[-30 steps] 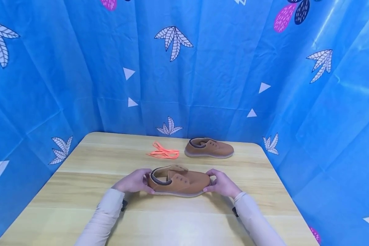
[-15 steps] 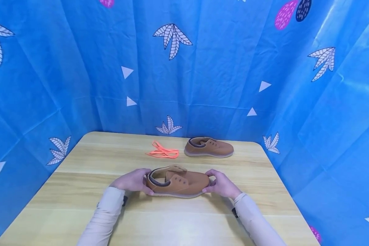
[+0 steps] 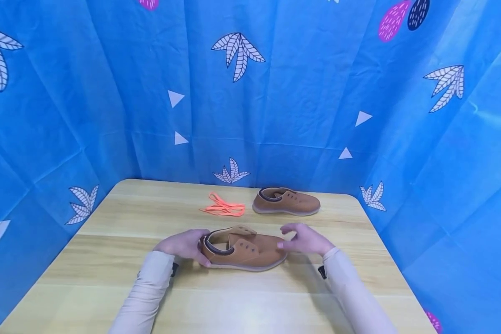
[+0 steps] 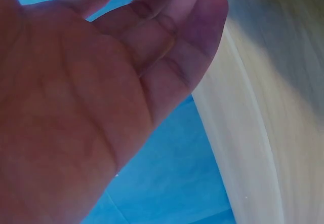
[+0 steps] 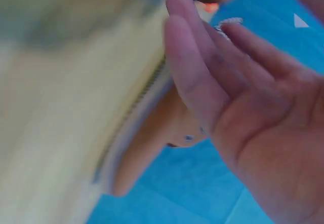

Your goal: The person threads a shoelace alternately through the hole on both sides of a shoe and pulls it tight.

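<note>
A tan lace-up shoe (image 3: 265, 250) without laces sits on the wooden table, its toe to the right and tongue area spread wide. My left hand (image 3: 185, 244) grips its heel, thumb low on the near side. In the left wrist view the palm of my left hand (image 4: 76, 97) fills much of the picture and the shoe is mostly hidden. Just over the toe, my right hand (image 3: 304, 239) is spread, thumb and fingers apart. The right wrist view shows the fingers of my right hand (image 5: 253, 107) extended and holding nothing.
Behind, a matching brown shoe (image 3: 290, 202) stands at the back right of the table (image 3: 108, 287). To its left lies a bundle of orange shoelaces (image 3: 223, 207). Blue patterned curtains (image 3: 309, 93) enclose the table at the back and both sides.
My right hand has let go of the shoe's toe and lifted slightly, its fingers opening. The left hand keeps its grip on the heel, and the shoe has barely shifted.
</note>
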Action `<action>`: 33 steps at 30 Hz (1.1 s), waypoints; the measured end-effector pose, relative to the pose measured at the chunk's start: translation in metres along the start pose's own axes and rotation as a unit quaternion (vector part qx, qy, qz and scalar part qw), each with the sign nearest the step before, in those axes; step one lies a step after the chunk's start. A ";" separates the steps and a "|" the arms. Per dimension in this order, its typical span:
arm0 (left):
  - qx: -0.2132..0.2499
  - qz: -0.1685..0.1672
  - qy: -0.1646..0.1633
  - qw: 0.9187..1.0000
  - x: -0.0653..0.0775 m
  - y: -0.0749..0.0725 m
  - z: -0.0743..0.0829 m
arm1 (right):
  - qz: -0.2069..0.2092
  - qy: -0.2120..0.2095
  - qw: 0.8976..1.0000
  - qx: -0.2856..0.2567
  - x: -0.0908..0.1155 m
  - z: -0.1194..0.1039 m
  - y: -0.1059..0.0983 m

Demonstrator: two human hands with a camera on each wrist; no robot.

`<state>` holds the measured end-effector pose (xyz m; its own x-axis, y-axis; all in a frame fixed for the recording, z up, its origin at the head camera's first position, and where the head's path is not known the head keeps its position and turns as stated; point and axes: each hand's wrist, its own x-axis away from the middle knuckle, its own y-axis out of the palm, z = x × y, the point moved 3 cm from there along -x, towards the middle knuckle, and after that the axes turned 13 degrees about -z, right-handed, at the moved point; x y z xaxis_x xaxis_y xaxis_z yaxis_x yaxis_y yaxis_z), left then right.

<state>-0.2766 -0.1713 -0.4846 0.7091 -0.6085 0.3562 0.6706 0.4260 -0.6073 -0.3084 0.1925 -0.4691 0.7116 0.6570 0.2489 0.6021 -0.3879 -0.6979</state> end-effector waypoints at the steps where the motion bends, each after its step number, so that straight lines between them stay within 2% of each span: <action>1: -0.001 0.002 -0.004 1.000 -0.001 0.000 0.000 | 0.013 0.003 1.000 0.011 -0.004 -0.004 -0.008; 6: 0.002 0.010 -0.025 1.000 0.000 -0.002 -0.002 | 0.061 0.002 0.997 0.041 -0.041 -0.031 -0.046; 9: 0.003 0.008 -0.015 1.000 0.000 -0.003 -0.002 | 0.058 -0.002 0.996 0.067 -0.070 -0.047 -0.062; 13: 0.014 0.002 -0.005 1.000 0.001 -0.003 -0.004 | 0.042 0.001 0.990 0.135 -0.109 -0.065 -0.068; 17: 0.028 -0.001 0.000 1.000 0.001 -0.001 -0.007 | 0.018 0.028 0.981 0.193 -0.141 -0.075 -0.060; 22: 0.030 0.003 -0.003 1.000 0.000 0.000 -0.010 | -0.044 0.060 0.976 0.205 -0.169 -0.078 -0.041; 25: 0.022 0.010 -0.008 1.000 -0.001 0.000 -0.011 | -0.090 0.076 0.970 0.214 -0.179 -0.077 -0.029; 28: 0.022 0.013 -0.008 1.000 -0.001 0.000 -0.011 | -0.116 0.091 0.960 0.239 -0.187 -0.076 -0.020; 33: 0.035 0.010 -0.003 0.999 0.000 0.000 -0.010 | -0.126 0.133 0.943 0.276 -0.193 -0.072 -0.010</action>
<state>-0.2787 -0.1780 -0.4921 0.7232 -0.5960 0.3490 0.6703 0.4840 -0.5625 -0.4258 0.0228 -0.4621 0.6805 0.4694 0.5626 0.5367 0.2035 -0.8189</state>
